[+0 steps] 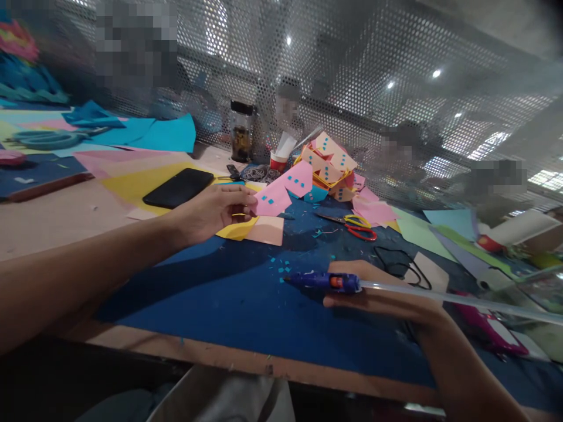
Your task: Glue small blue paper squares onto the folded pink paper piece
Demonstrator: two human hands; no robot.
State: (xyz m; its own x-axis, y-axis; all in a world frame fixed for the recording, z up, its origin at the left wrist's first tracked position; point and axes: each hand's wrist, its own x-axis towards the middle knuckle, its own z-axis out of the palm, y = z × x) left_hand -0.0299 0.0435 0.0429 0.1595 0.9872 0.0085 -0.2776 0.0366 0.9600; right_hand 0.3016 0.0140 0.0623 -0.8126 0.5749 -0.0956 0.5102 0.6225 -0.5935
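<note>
Pinched between the thumb and fingers of my left hand (220,208) is a pink paper cutout (277,199) with small blue squares on it, held above the table. My right hand (373,293) grips a blue hot glue pen (314,281), with a long clear glue stick (422,290) running out of its back end. The pen's dark tip points left, beside several tiny blue paper squares (282,269) scattered on the blue work mat (220,316). Below my left hand lie yellow and peach paper pieces (268,230).
Scissors (358,227) with yellow and red handles lie beyond my right hand. Behind them, a basket of decorated cutouts (328,161) stands near a paper cup (278,160) and a bottle (241,132). A black phone (178,187) rests at left. Perforated metal (373,76) rises behind.
</note>
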